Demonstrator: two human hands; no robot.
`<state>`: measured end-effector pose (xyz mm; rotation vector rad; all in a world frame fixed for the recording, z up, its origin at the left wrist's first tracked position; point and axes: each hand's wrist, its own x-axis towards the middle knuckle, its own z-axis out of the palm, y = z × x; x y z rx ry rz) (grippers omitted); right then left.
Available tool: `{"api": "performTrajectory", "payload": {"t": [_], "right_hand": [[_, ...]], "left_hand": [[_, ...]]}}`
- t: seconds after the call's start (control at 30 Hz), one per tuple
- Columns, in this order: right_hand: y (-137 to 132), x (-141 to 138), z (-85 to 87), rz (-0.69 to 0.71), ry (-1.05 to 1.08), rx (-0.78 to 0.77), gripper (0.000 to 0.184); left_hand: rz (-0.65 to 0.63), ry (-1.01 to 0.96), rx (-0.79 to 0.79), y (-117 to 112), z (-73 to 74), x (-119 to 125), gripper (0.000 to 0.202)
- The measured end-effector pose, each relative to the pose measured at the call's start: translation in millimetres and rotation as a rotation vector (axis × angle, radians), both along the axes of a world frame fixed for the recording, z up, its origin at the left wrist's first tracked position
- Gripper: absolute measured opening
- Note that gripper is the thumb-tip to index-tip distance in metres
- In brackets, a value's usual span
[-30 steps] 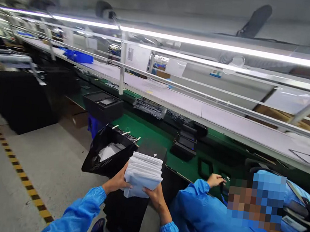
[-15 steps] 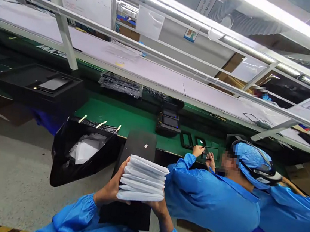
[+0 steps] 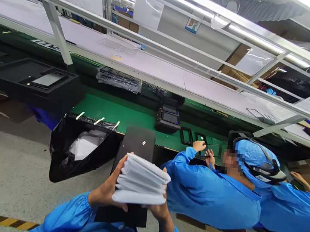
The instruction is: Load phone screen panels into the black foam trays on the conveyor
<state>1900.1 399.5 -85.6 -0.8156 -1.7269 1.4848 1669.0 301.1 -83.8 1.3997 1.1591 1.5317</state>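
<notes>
A stack of white, sleeve-like packets is held up in front of my body, edges toward me. My left hand grips its left side, with the thumb below and fingers along the edge. On the opposite side my right hand closes round the stack, partly hidden behind it. What is inside the packets cannot be made out. Below and behind the stack lies a black board or box with small white scraps on top, reaching out from the green bench.
A black bag with white sheets inside hangs taped at the bench edge. Black foam trays stand left, a black device stack mid-bench. On my right a co-worker in blue handles a dark-framed panel. A white shelf runs behind.
The packets have spread slightly and tilted, their right side fanning out, while both hands keep hold. The view has shifted a little. The co-worker's hands stay at about the same place.
</notes>
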Motion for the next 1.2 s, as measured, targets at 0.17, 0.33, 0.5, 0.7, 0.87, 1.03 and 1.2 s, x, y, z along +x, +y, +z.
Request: {"api": "performTrajectory", "payload": {"t": [0.17, 0.33, 0.5, 0.7, 0.87, 1.03, 1.2], "right_hand": [[-0.4, -4.7, 3.6, 0.047, 0.036, -0.022, 0.145], [2.8, -4.8, -7.9, 0.031, 0.057, 0.025, 0.133], [-3.7, -5.2, -6.0, 0.000, 0.026, 0.070, 0.132], [-15.1, -10.8, 11.2, 0.023, 0.036, 0.038, 0.126], [-13.1, -14.4, 23.2, 0.022, 0.079, 0.078, 0.126], [-18.9, -13.2, 31.5, 0.061, 0.107, 0.139, 0.106], [-25.2, -5.6, 24.7, -0.005, 0.101, 0.180, 0.104]], "left_hand": [[0.076, -0.039, 0.046, 1.1, -1.7, -0.7, 0.147], [0.086, 0.008, 0.045, 3.6, 2.4, -2.6, 0.139], [0.095, 0.014, 0.108, -2.2, 9.4, 0.2, 0.139], [0.183, 0.108, 0.201, -3.4, 12.7, -2.5, 0.130], [0.141, 0.064, 0.181, -1.4, 9.8, -5.4, 0.127], [0.162, -0.018, 0.145, 3.2, -2.2, -0.3, 0.129], [0.141, 0.000, 0.214, 2.4, 8.2, 8.8, 0.132]]}}
